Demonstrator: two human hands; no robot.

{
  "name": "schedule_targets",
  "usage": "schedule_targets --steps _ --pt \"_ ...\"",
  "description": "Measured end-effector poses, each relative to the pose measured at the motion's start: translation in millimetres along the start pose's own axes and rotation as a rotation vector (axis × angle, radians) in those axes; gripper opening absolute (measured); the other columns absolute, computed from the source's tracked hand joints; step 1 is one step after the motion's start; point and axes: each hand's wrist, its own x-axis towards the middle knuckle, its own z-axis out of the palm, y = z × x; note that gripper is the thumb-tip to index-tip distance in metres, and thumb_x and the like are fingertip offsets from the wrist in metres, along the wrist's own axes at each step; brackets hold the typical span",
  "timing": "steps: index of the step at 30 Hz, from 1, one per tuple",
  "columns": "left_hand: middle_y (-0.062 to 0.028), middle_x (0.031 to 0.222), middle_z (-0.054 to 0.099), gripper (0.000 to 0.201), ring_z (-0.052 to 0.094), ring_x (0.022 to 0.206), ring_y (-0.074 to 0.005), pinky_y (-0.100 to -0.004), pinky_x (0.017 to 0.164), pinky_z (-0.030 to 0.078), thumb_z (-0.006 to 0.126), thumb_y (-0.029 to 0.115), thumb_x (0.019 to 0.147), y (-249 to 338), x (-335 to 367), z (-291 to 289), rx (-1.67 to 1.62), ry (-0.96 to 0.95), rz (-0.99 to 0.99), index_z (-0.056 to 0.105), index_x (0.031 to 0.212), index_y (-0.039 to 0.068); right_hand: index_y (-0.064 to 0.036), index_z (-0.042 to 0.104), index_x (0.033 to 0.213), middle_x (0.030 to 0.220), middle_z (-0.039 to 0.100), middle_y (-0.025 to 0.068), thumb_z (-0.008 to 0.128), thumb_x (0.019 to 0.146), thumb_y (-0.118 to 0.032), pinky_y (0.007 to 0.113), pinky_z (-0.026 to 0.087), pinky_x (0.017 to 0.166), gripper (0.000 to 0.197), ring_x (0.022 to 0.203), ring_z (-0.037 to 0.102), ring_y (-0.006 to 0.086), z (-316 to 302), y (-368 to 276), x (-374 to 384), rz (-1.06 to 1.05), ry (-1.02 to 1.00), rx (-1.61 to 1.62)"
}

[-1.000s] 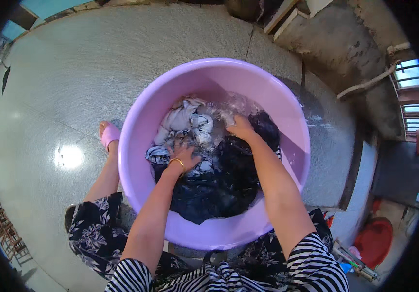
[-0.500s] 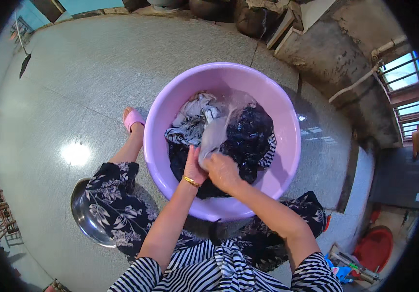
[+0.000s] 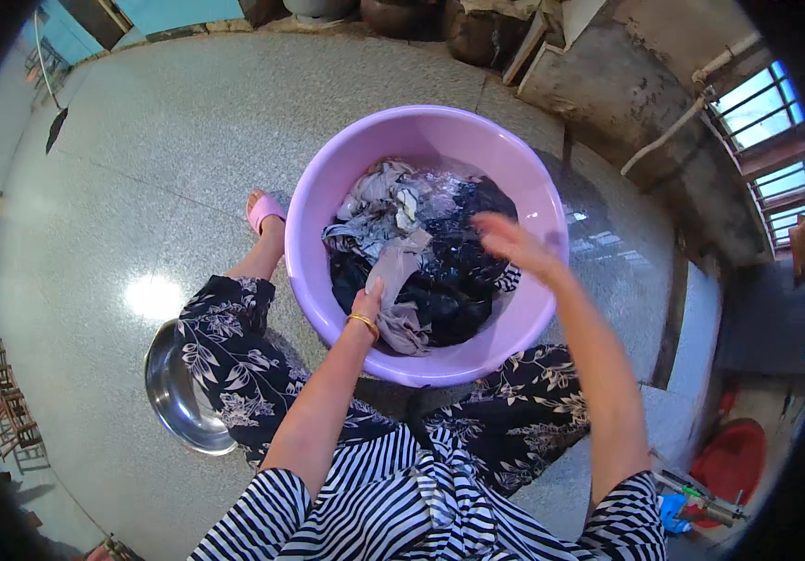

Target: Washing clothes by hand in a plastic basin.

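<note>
Holding a greyish cloth (image 3: 397,269) in the left hand (image 3: 366,301), with the thumb laid along it and the fingers mostly hidden, so I can't tell how tight the grip is. The cloth is inside the purple tub (image 3: 538,201), hanging down its near side over some dark clothes (image 3: 463,304). Of the two hands, the right (image 3: 515,245) is the loose one: pretty blurry, fingers spread out a bit, nothing visible in it, up over the dark stuff. Pale wet laundry (image 3: 368,198) sits toward the tub's far left
</note>
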Motion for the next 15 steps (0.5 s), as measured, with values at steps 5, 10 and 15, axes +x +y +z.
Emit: schedule_targets --steps 5,10,15 --pt "-0.0159 0.104 0.054 0.073 0.053 0.095 -0.0265 -0.0345 0.081 0.043 0.079 0.023 0.052 -1.0 -7.5 -15.4 0.235 0.022 0.056 0.044 0.112 0.002 -0.0044 0.053 0.107 0.111 0.049 0.0151 0.056 0.070 -0.013 0.037 0.038 0.089 0.038 0.102 0.049 0.0290 -109.6 20.8 -61.0 -0.105 0.488 -1.527" --pt "-0.0235 0.109 0.048 0.103 0.050 0.099 -0.0363 -0.0402 0.084 0.043 0.083 0.021 0.041 14.1 -31.1 6.7 1.069 0.172 0.243 0.024 0.124 0.004 -0.0052 0.055 0.104 0.101 0.055 0.0148 0.054 0.070 -0.010 0.036 0.043 0.082 0.034 0.092 0.054 0.0318 -154.6 94.6 -165.4 0.210 0.713 -0.739" --pt "-0.0255 0.113 0.040 0.084 0.048 0.099 -0.0399 -0.0424 0.085 0.042 0.077 0.019 0.055 21.5 -48.1 9.7 1.428 0.195 0.374 0.029 0.123 0.007 -0.0065 0.058 0.098 0.097 0.056 0.0178 0.053 0.069 -0.012 0.042 0.043 0.077 0.029 0.091 0.053 0.0339 -89.5 213.1 -262.1 0.644 0.644 -0.765"
